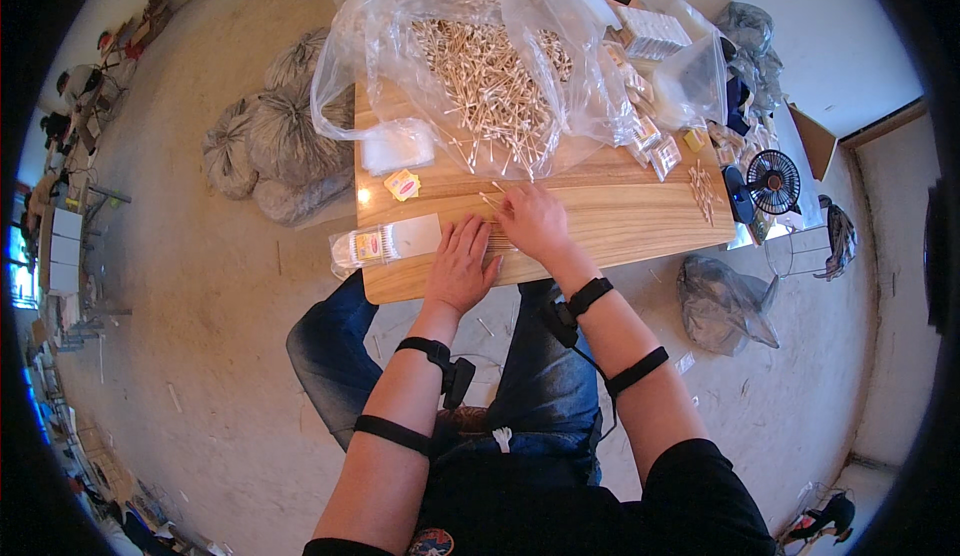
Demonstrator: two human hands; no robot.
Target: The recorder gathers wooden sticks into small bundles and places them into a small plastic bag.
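Note:
My left hand lies flat near the front edge of the wooden table, its fingers stretched over the end of a white card. A few swab sticks show between it and my right hand. The right hand's fingers are pinched together, with cotton swabs sticking out at their tips. Left of the card lies a clear packet of cotton swabs with a yellow and red label. Beyond my hands, a large open plastic bag spills a heap of loose cotton swabs onto the table.
Yellow labels and a stack of clear small bags lie at the left. To the right are loose swabs, packed swab packets and a small black fan. Grey sacks and a grey bag rest on the floor.

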